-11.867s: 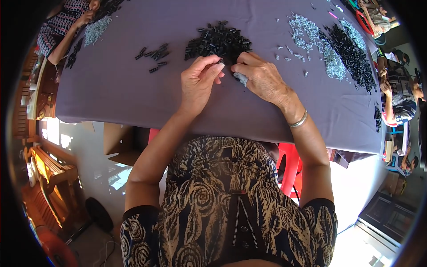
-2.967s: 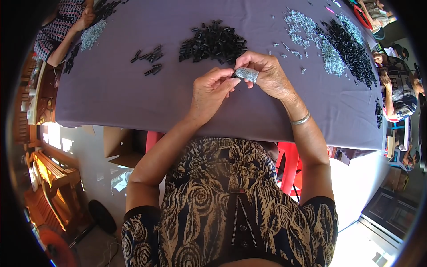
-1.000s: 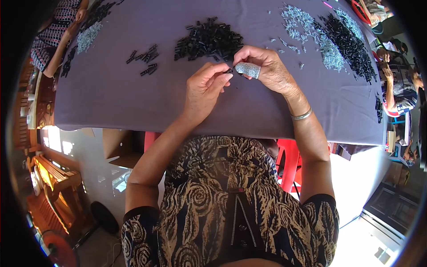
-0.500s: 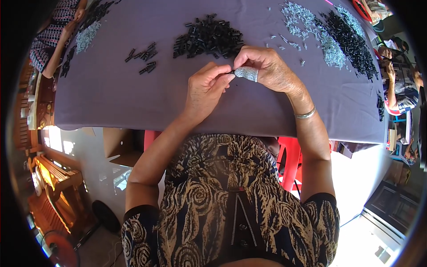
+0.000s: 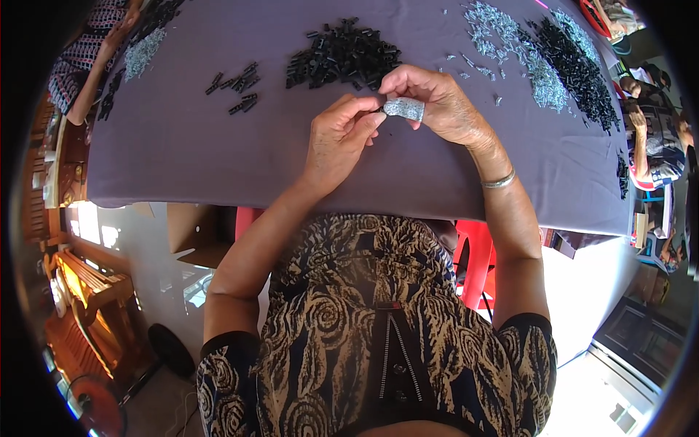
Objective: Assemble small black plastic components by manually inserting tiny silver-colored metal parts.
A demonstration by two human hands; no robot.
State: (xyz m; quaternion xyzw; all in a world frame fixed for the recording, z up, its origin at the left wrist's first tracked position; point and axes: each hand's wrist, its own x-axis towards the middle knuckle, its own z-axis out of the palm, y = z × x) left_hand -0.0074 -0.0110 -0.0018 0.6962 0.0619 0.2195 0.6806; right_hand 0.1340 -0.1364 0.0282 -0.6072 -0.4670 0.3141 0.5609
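My left hand (image 5: 341,138) is closed, thumb and forefinger pinching a small black piece (image 5: 382,110) that is mostly hidden by the fingertips. Close against it from the right comes my right hand (image 5: 444,109), its fingers curled. One digit, which looks like the thumb, wears a grey sparkly wrap (image 5: 405,109), its tip at the black piece. Whether the right fingers hold anything else is hidden. Just beyond the hands lies a heap of black tubular pieces (image 5: 342,54). Left of it, several black pieces (image 5: 242,80) lie in a small loose group.
A dark purple-grey cloth (image 5: 218,156) covers the table. Small silvery pieces (image 5: 546,84) spread at the far right, beside a long black pile (image 5: 575,76). Another silvery pile (image 5: 143,54) lies far left, near another person's arm (image 5: 91,80). More people sit beyond the right edge.
The right forefinger has lifted a little away from the wrapped digit. Both hands stay together over almost the same spot. The view has shifted slightly.
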